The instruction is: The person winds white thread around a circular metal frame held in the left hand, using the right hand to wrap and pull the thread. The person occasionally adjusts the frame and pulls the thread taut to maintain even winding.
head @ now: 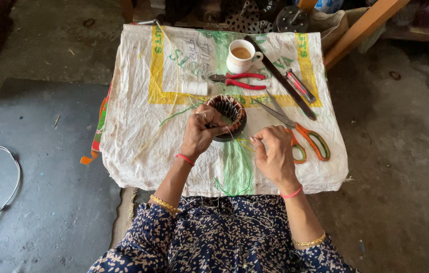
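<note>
Sacking, a white woven bag point(138, 146) with yellow and green print, covers the whole tabletop and hangs over its near edge. At its middle stands the stator point(227, 116), a round ring wound with copper wire, and everything else is told from it. Just right of the stator lie the orange-handled scissors point(303, 135), blades pointing back toward it. Beyond those a long dark flat bar point(281, 77) slants away, with a red-handled tool point(300, 86) beside it. Behind the stator lie red-handled pliers point(239, 81), and farther back a white cup point(240, 55) holds a brown drink, nearly full. A spool of white thread point(194, 88) lies behind and left of the stator. Green wire point(244, 172) trails from the stator to the near edge.

The left hand point(202, 132) is clamped over the stator's near left rim, fingers curled on it. The right hand point(274, 154) sits just right of the stator, fingertips pinched together on a thin strand. Bare sacking lies open left of the stator; the right side is crowded with tools up to the edge.
</note>
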